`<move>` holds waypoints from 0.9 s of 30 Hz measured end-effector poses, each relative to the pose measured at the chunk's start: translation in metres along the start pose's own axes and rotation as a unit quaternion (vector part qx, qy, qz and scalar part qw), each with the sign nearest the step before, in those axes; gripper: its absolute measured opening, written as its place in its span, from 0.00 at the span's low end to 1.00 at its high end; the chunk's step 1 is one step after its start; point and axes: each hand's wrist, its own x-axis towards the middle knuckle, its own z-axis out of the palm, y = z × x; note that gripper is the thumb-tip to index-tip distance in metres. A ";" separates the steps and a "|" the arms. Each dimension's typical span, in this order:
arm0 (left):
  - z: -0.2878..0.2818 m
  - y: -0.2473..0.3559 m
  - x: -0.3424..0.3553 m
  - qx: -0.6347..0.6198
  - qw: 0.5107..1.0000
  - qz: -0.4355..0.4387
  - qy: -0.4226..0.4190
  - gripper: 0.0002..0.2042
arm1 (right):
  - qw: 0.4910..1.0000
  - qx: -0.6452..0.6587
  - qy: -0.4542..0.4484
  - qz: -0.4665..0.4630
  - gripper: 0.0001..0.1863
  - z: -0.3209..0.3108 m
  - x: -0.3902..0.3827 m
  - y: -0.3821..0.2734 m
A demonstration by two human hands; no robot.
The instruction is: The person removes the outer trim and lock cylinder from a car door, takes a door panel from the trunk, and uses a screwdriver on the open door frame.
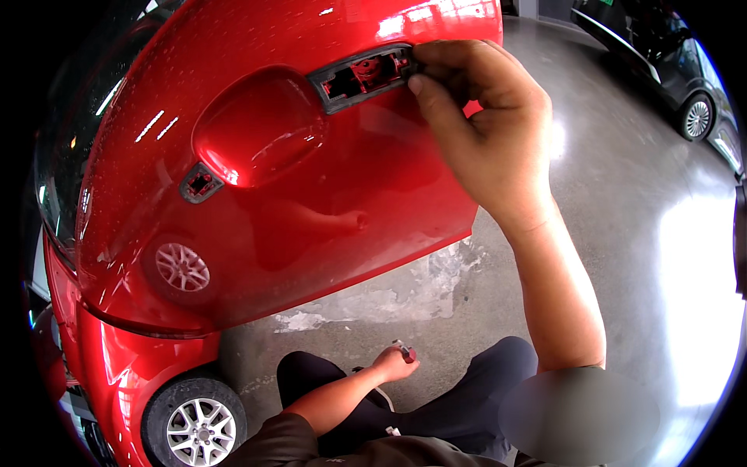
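Note:
A red car door (350, 179) stands in front of me, its outside handle removed. Around the larger handle opening runs a black rubber gasket (336, 107); red and black inner parts show through it. My right hand (498, 117) is closed at the gasket's right end, thumb and forefinger pinching its edge; the fingertips are partly hidden. Left of the rounded handle recess (257, 128) sits a smaller opening with its own gasket (189, 188). Low over my lap, my left hand (394, 364) is closed round a small tool with a dark red end (408, 355), too small to name.
The red car's front wheel (201, 432) is at the lower left. Grey concrete floor (498, 288) with a worn pale patch lies below the door edge. A dark car (669, 70) stands at the far right. My bent knees (498, 373) are close beneath the door.

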 end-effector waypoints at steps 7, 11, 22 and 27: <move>-0.001 -0.011 0.003 -0.009 0.999 -0.040 -0.025 0.16 | 0.999 0.036 -0.005 0.022 0.10 0.003 -0.001 -0.005; -0.004 -0.010 0.006 0.018 0.995 -0.064 -0.079 0.17 | 1.000 0.009 -0.016 -0.004 0.11 -0.001 -0.004 0.002; 0.008 -0.022 0.000 -0.016 1.000 -0.016 0.003 0.16 | 1.000 -0.008 -0.003 0.000 0.11 0.000 -0.008 -0.001; 0.009 -0.023 -0.001 -0.021 0.999 -0.027 0.013 0.16 | 0.999 0.036 0.001 0.026 0.10 0.001 -0.006 -0.001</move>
